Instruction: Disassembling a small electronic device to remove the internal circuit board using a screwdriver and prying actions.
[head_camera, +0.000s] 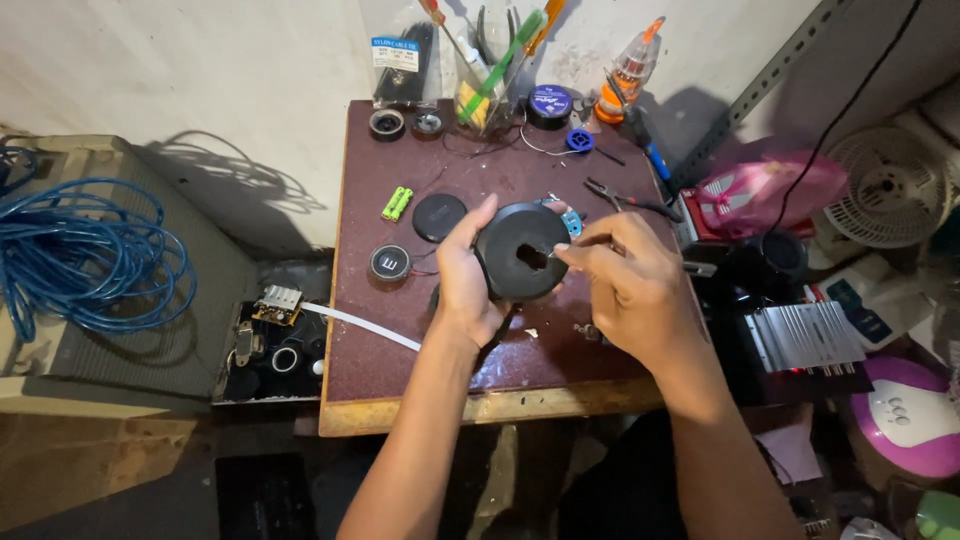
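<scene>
Head view: left hand (465, 285) grips the round black plastic disc (520, 252) by its left edge, thumb over the rim, held upright above the dark maroon desk (400, 340). Right hand (625, 285), fingers (572, 256) pinched closed at the disc's centre opening; what they pinch is too small to tell. On the desk: flat black round lid (439, 216) just left of the disc, two green batteries (396, 203), small round black speaker (390, 263), black-handled pliers (630, 200). Coil of blue cable (85, 255) lies well apart, far left.
</scene>
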